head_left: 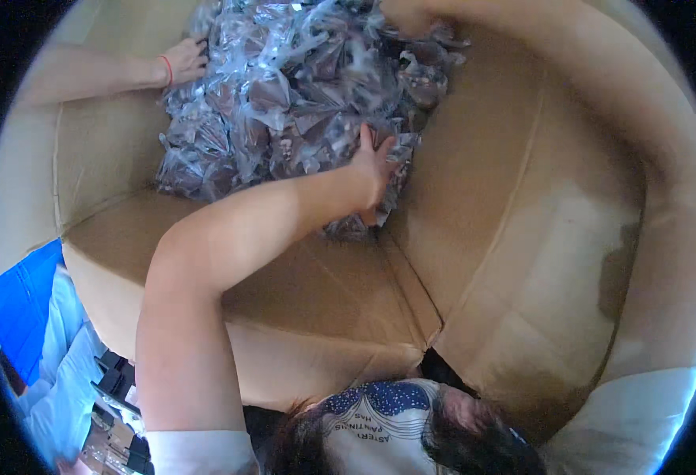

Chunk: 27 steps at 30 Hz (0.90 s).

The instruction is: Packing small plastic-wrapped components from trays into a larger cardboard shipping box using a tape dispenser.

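Observation:
A big heap of clear plastic bags (269, 103), with dark brownish pieces inside, lies in a deep cardboard box. Against the heap's near right edge rests my left hand (375, 170), its fingers spread and wrapped around nothing. My right arm curves along the right side, bringing my right hand (409, 16) to the heap's far right edge. The upper rim of the picture cuts that hand, and its fingers are hidden. On the heap's left side another person's hand (187, 62), wearing a thin red wristband, touches the bags.
Tall walls of the cardboard box (490, 198) surround the heap, and its near edge (308, 364) runs just before my body. Outside at lower left are a blue panel (27, 305), light blue cloth (63, 372) and dark objects I cannot make out.

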Each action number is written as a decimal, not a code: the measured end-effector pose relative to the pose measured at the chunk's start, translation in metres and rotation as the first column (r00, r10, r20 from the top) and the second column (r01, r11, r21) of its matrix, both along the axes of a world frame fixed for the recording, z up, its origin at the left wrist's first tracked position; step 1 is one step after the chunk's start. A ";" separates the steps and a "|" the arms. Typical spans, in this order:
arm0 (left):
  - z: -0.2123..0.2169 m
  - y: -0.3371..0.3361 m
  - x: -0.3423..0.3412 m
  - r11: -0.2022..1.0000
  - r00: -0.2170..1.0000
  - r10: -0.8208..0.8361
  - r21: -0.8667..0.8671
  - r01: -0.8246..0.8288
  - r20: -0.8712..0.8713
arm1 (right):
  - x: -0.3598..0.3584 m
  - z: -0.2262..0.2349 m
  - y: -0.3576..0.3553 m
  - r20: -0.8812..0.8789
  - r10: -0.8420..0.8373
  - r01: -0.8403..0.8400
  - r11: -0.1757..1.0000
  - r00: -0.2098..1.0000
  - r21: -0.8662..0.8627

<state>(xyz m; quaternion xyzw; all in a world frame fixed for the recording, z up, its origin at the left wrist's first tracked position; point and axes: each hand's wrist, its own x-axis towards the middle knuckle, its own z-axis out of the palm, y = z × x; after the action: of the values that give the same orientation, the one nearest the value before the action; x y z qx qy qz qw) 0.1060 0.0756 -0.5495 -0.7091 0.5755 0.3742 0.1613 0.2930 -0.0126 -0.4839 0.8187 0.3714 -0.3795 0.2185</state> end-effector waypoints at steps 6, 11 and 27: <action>-0.045 -0.037 0.009 0.819 0.954 0.043 -0.558 0.136 0.295 | -0.023 0.021 -0.023 0.054 -0.033 0.042 0.984 0.998 -0.173; -0.054 -0.038 -0.001 0.944 0.932 0.138 -0.330 -0.021 0.335 | -0.023 -0.024 -0.030 -0.052 -0.073 0.075 0.997 0.996 0.033; -0.050 -0.052 0.021 0.984 0.966 0.145 -0.130 -0.119 0.212 | -0.004 -0.047 -0.035 0.118 0.059 -0.065 0.997 0.991 0.042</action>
<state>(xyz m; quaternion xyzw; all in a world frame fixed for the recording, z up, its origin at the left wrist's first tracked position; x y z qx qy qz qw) 0.1270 0.0232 -0.5994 -0.7913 0.5261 0.2690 0.1573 0.2894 -0.0476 -0.5313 0.8322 0.3919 -0.3157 0.2328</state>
